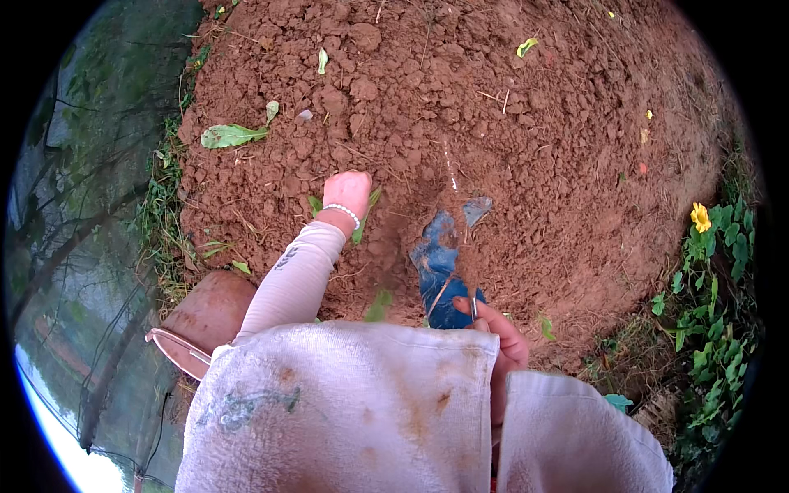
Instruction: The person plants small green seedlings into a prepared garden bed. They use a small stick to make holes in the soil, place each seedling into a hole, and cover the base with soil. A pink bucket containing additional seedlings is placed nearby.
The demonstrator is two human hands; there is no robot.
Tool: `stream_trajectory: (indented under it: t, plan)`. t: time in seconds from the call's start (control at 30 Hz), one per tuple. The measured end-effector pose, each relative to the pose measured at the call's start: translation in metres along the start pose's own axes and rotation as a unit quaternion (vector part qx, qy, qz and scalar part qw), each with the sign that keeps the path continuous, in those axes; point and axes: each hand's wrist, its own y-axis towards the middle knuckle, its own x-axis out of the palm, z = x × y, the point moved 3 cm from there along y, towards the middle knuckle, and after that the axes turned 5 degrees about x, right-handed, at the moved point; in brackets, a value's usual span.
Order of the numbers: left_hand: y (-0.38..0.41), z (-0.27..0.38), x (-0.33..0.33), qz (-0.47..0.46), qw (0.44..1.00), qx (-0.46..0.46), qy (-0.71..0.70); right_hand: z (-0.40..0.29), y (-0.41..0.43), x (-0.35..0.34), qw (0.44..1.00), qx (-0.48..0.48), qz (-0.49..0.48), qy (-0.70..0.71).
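My left hand point(348, 192), with a white beaded bracelet at its wrist, is curled in a fist at the reddish-brown soil point(394, 117). Green leaves point(366, 215) of a small plant stick out on both sides of it; the fingertips are hidden. In my right hand point(504, 336) is a hand tool point(474, 307) with a thin, soil-smeared shaft. A grey metal blade point(478, 210) shows at what seems to be its far end. Beneath the tool is a blue, muddy boot point(439, 265). A stained white towel point(345, 394) covers my front and part of my right forearm.
A brown plastic bucket point(212, 314) lies tilted left of my left sleeve. Loose leaves point(231, 136) are scattered over the cloddy soil. Grass point(166, 215) edges the plot on the left, beside a drop with branches. Vines with a yellow flower point(700, 217) grow along the right.
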Motion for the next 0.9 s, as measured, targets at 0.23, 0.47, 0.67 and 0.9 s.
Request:
stream_trajectory:
  t: [0.23,0.47,0.67,0.9]
  plan:
    - [0.009,0.005,0.001,-0.018,0.987,-0.145,-0.074,0.009,-0.001,0.000,1.000,0.002,-0.022,0.021]
    - [0.021,0.007,0.009,-0.043,0.936,-0.263,-0.230,0.008,0.007,0.017,0.987,-0.007,0.122,-0.106]
    - [0.014,-0.031,0.039,-0.122,0.949,-0.060,-0.285,0.027,0.010,0.013,0.993,-0.014,0.076,-0.095]
    - [-0.109,-0.024,-0.064,0.220,0.904,-0.140,-0.340,0.061,0.019,0.012,0.991,0.026,0.072,-0.109]
